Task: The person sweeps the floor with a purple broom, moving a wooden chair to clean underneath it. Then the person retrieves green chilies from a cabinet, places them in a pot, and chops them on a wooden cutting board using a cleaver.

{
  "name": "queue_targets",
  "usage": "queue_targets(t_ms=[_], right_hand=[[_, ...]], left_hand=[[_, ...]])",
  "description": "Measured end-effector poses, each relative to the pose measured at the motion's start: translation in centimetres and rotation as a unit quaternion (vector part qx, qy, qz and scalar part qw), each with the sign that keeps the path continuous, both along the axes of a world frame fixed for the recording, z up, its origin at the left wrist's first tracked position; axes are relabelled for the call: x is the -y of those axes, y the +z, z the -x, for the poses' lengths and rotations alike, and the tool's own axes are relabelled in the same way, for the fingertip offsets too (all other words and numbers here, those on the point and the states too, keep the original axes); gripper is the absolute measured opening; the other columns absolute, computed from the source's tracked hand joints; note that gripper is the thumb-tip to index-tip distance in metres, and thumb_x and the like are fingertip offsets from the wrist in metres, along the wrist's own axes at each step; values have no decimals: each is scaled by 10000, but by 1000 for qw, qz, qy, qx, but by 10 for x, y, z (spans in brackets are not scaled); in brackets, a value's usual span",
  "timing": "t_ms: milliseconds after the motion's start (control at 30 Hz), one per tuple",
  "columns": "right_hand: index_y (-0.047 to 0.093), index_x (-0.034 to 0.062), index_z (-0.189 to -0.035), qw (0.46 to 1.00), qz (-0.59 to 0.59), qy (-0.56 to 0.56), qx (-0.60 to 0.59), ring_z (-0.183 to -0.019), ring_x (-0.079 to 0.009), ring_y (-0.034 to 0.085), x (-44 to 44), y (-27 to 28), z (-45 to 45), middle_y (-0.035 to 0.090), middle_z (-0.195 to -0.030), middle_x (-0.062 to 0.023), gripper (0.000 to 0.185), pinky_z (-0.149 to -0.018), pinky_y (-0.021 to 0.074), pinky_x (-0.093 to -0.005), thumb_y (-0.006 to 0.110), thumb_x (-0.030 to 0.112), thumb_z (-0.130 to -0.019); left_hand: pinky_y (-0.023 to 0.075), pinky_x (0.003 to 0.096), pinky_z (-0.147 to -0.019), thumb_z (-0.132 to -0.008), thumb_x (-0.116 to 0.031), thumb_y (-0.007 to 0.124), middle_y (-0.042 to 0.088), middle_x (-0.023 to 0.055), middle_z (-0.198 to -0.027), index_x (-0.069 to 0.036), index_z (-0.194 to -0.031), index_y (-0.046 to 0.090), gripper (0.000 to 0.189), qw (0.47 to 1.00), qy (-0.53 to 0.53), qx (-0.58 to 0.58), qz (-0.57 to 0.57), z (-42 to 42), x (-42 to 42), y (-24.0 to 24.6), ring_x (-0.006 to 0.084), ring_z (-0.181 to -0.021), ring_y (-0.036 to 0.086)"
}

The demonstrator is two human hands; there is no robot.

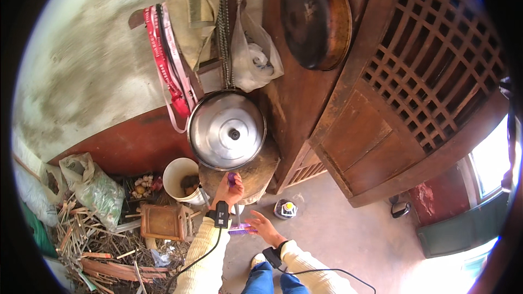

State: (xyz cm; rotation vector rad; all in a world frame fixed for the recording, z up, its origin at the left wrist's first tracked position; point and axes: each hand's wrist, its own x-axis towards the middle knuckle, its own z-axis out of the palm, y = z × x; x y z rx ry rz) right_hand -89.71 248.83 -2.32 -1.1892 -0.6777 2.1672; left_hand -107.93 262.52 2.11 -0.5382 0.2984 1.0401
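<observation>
My left hand (229, 192) is closed around the top of a broom handle, whose purple end cap (231, 179) shows between thumb and fingers. Below it, the purple bristled broom head (242, 229) is near the floor, partly covered by my hands and sleeve. My right hand (264, 228) is held lower, fingers spread and empty, close to the broom head; whether it touches is unclear. Beyond my left hand, a large pot with a shiny metal lid (218, 147) rests on a worn wooden stand (261, 171).
A white bucket (173, 171) stands left of the stand. Further left are a small wooden stool (161, 222), scattered firewood (110, 269) and a plastic bag (94, 188). A yellow-capped jug (285, 209) sits on the floor. A lattice wooden door (367, 126) rises at right.
</observation>
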Motion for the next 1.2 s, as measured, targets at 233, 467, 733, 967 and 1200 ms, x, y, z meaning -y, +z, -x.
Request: queue_targets(t_ms=[233, 467, 733, 967, 1200], right_hand=[[337, 87, -1452, 999, -8, -32, -3, -1069, -243, 618, 19, 15, -41, 575, -1288, -148, 515, -896, 509, -339, 539, 154, -984], [397, 80, -1407, 996, 10, -79, 33, -1078, -241, 614, 50, 32, -78, 589, -1253, -146, 439, -911, 501, -348, 512, 184, -996], [490, 87, -1322, 989, 23, -142, 37, -1044, -231, 626, 83, 43, -108, 639, -1152, -109, 354, -899, 505, -350, 534, 177, -982], [497, 88, -1313, 983, 36, -175, 31, -1036, -206, 625, 114, 42, -120, 639, -1143, -92, 355, -895, 505, -338, 554, 176, -974], [498, 87, -1315, 980, 27, -197, 25, -1024, -183, 625, 130, 53, -136, 636, -1151, -69, 359, -907, 505, -327, 557, 197, -979]], left_hand=[[522, 285, -629, -923, -248, 539, 661, 60, -843, -18, -949, 598, 239, 998, 25, -54, -9, -9, -14, -8, 182, -704, 641], [542, 297, -630, -943, -298, 458, 689, 92, -878, 13, -1004, 615, 353, 995, 1, -98, 27, -26, -3, -6, 203, -745, 679], [548, 311, -615, -908, -339, 516, 691, 101, -860, -45, -945, 632, 318, 998, 11, -42, 47, -42, -11, -13, 223, -723, 664], [542, 300, -652, -840, -448, 623, 694, 96, -917, -12, -1042, 601, 481, 997, -39, -64, 33, -40, -8, -29, 219, -779, 682], [567, 347, -693, -905, -520, 534, 703, 134, -973, -14, -1069, 628, 541, 994, -44, -76, 72, -38, 6, -5, 257, -836, 690]])
